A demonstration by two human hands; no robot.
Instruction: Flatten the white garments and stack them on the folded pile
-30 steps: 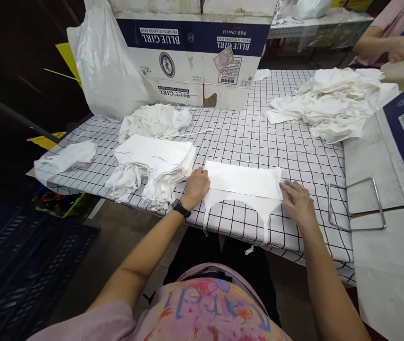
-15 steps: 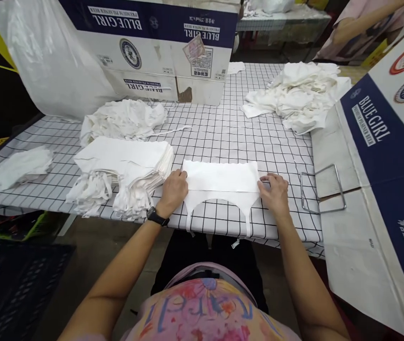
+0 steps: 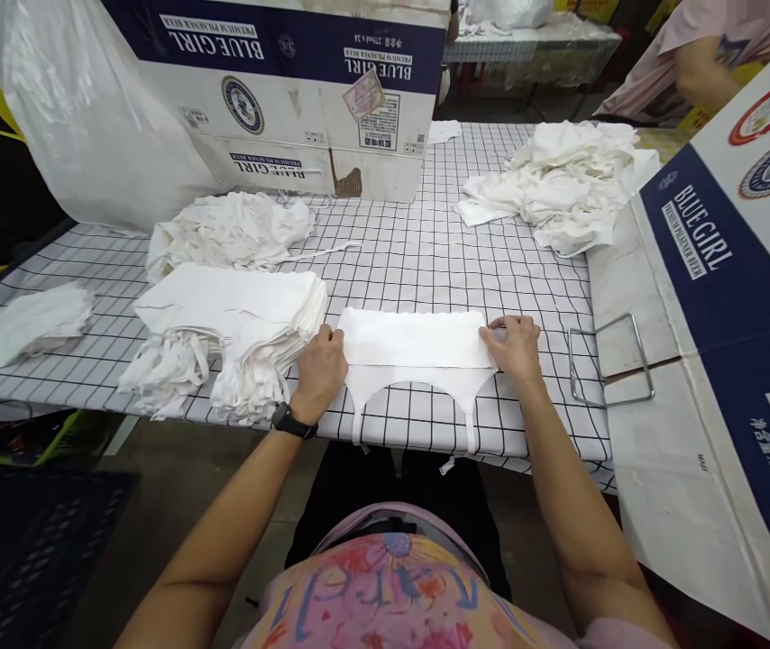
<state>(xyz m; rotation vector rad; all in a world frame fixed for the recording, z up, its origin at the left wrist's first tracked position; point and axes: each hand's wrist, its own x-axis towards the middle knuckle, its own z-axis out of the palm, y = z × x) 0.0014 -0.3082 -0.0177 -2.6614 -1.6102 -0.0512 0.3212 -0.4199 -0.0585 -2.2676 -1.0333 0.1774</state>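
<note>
A white folded garment [image 3: 412,341] with two straps hanging over the table's front edge lies flat on the checked tablecloth [image 3: 426,252]. My left hand [image 3: 319,370] is curled on its left end, fingers pinching the cloth. My right hand [image 3: 513,347] grips the right end the same way. A black watch sits on my left wrist. Just left of the garment is a neat stack of folded white pieces [image 3: 236,311].
A loose heap of white cloth [image 3: 229,230] lies behind the stack, another heap [image 3: 561,180] at the back right. Blue Girl cartons stand at the back [image 3: 290,90] and on the right [image 3: 729,297]. A wire frame [image 3: 611,361] lies nearby. Another person [image 3: 710,63] works beyond.
The view has swung right and closer. Both hands have slid slightly inward along the garment's ends and now pinch it rather than rest beside it.
</note>
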